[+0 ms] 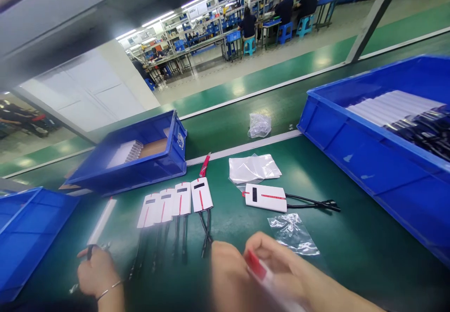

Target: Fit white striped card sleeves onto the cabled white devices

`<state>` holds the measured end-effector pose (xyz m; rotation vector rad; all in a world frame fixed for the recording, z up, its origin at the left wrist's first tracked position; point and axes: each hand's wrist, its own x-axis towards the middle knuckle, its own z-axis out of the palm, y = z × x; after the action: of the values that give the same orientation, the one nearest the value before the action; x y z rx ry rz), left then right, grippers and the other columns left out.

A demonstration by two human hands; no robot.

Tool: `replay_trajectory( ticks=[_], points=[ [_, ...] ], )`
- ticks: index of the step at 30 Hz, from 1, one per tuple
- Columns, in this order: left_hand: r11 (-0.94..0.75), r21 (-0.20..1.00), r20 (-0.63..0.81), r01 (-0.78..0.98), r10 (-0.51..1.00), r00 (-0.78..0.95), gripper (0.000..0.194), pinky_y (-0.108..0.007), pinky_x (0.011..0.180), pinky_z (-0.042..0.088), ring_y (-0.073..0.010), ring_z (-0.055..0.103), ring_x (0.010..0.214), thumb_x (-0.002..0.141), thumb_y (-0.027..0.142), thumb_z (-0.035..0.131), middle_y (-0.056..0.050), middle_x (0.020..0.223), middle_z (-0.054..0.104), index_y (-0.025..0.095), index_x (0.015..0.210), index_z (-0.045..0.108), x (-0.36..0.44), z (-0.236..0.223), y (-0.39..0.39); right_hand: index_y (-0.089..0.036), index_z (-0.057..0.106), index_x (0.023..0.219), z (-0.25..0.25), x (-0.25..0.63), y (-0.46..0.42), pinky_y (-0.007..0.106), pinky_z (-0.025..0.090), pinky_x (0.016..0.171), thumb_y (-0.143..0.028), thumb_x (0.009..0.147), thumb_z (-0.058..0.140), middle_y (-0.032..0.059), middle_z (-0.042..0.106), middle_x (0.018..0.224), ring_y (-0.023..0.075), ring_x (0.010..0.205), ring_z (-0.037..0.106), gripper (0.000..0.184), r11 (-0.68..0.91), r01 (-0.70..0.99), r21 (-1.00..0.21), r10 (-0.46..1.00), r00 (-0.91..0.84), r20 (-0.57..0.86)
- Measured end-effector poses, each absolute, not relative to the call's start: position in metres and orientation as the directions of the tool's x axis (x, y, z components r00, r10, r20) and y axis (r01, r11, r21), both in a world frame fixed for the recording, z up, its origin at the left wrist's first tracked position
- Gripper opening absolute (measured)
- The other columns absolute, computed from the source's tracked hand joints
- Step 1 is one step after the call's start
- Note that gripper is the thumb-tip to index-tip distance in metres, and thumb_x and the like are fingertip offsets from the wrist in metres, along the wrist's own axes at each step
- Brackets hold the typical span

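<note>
My right hand (281,263) has its fingers curled round a narrow white item with a red end (258,266), blurred by motion. Close beside it my left hand (228,274) is smeared, its fingers hidden. Ahead lies a flat white device (266,198) with a dark window, a red stripe and black cables. A clear plastic bag (295,233) rests just beyond my right hand. Several similar devices (181,198) stand in an overlapping row to the left, cables toward me. A red cutter knife (205,165) lies behind the row, and white plastic sleeves (255,168) lie behind the single device.
Another person's hand (98,272), wearing a bracelet, is at lower left near a white device (101,223). Blue bins stand at far left (31,237), back left (147,176) and right (362,171). A crumpled clear bag (259,125) lies beyond the white edge strip.
</note>
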<state>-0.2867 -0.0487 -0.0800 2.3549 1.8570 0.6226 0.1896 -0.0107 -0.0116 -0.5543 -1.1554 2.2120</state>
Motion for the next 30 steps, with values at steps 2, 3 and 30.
replay_trajectory(
  ticks=[2,3,30],
  points=[
    [-0.363,0.185,0.263,0.913,0.914,0.309,0.037,-0.039,0.055,0.049,-0.0221,0.061,0.062,0.089,0.052,0.042,-0.002,0.044,0.044,0.030,0.071,0.066,-0.291,-0.079,-0.052,-0.025,0.059,0.112,-0.014,0.194,0.001,0.035,0.042,0.089,-0.055,0.090,0.072,0.0028,0.065,0.105,0.0234,0.098,0.060,0.040,-0.374,-0.363,-0.854,0.740,-0.671,-0.039],
    [-0.370,0.144,0.303,0.918,0.899,0.315,0.033,-0.038,0.055,0.050,-0.0227,0.062,0.063,0.087,0.049,0.046,-0.002,0.043,0.043,0.029,0.068,0.065,-0.293,-0.079,-0.052,-0.026,0.059,0.114,-0.014,0.195,0.006,0.040,0.043,0.094,-0.057,0.091,0.070,0.0052,0.066,0.111,0.0264,0.104,0.061,0.041,-0.338,-0.389,-0.857,0.776,-0.631,-0.020],
    [-0.312,0.675,0.309,0.669,0.942,0.127,0.063,-0.044,0.074,0.043,-0.0208,0.067,0.108,0.101,0.051,0.015,0.006,0.073,0.066,0.025,0.109,0.072,-0.240,-0.022,-0.027,-0.032,0.048,0.120,-0.068,0.155,0.003,0.062,0.050,0.100,-0.044,0.089,0.076,0.0081,0.055,0.124,0.0345,0.116,0.061,0.044,0.654,-0.204,-0.729,0.756,0.218,0.617]
  ],
)
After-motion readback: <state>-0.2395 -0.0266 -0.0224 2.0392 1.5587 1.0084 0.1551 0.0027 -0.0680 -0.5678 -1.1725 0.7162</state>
